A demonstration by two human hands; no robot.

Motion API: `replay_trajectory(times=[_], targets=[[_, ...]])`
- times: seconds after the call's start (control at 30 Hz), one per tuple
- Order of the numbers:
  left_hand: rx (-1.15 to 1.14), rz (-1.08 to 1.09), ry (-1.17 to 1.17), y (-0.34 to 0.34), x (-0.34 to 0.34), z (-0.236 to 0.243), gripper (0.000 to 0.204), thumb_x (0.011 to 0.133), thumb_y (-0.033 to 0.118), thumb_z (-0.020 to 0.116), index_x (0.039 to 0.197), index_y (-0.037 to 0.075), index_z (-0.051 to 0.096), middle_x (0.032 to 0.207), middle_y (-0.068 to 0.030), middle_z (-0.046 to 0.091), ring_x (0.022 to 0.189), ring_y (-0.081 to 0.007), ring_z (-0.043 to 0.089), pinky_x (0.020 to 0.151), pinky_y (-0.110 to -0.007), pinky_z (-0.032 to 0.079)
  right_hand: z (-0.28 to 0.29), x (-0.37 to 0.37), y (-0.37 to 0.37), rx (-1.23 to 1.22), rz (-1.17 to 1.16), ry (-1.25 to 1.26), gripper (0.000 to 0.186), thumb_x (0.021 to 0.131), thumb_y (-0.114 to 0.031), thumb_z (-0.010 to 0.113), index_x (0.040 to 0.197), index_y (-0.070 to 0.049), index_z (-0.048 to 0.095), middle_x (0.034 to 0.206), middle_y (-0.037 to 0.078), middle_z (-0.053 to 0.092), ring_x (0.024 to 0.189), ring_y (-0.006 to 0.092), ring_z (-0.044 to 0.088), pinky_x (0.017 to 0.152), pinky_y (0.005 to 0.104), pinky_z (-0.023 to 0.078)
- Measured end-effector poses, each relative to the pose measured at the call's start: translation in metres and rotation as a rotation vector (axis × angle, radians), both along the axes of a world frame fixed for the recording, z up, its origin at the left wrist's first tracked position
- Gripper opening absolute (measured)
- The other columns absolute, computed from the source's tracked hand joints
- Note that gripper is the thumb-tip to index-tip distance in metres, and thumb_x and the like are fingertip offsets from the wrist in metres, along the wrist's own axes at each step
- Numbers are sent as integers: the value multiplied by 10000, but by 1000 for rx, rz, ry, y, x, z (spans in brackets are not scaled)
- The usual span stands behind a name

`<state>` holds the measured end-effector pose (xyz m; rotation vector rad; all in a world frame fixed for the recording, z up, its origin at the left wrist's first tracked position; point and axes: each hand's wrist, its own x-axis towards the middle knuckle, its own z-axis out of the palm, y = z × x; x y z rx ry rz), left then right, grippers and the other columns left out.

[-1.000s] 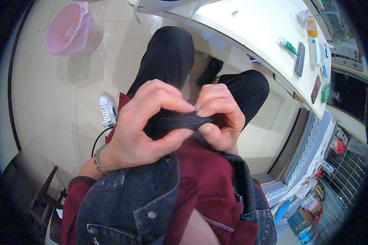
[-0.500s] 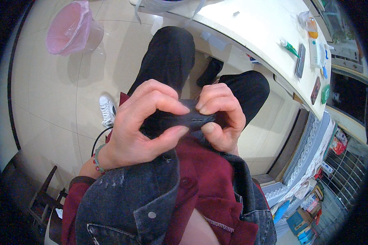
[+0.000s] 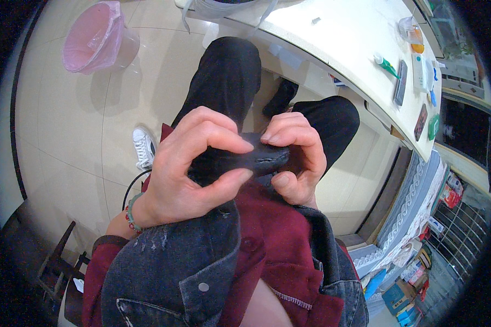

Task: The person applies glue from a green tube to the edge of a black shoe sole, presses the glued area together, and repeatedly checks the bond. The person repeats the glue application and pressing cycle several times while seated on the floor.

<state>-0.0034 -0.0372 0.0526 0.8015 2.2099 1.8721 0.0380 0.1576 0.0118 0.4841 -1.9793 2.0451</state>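
A small, dark black object (image 3: pixel 259 156) with a creased seam along the side facing me is held up before my chest; its exact kind cannot be made out. My left hand (image 3: pixel 196 158) grips its left part, index fingertip above and thumb below. On the other side, my right hand (image 3: pixel 300 152) has curled fingertips resting on the top edge, while its thumb sits just below the object, seemingly a little apart from it. Behind the object are my black trousers (image 3: pixel 223 76), so its far side is hidden.
Ahead to the right stands a white table (image 3: pixel 338 32) with a green-and-white tube (image 3: pixel 386 65), a dark flat bar (image 3: pixel 400 82) and a clear cup (image 3: pixel 409 28). A pink-lined bin (image 3: pixel 95 41) is at the far left. Right of me, a wire rack (image 3: pixel 458 229) adjoins piled goods.
My right thumb has moved slightly down from the black object's lower edge, and more of its right end shows. The left hand's grip looks the same.
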Motion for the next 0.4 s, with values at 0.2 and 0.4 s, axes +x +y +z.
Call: replay_trajectory(times=[0.2,0.4], targets=[[10,-1,-2,0,0,1,334,627,-8,761,932,47,635,931,-107,590,848,-234,599,757,-307,483,0,2,-1,-13,-21,-26,397,742,-184,736,1062,-9,582,1035,132,594,964,260,541,880,361,428],[-9,-19,16,1,-2,-1,361,636,-1,760,969,54,633,968,-110,590,884,-242,596,780,-314,480,-7,1,3,-35,11,-29,404,821,-279,715,1100,-18,584,1067,134,585,1004,264,540,895,372,432]])
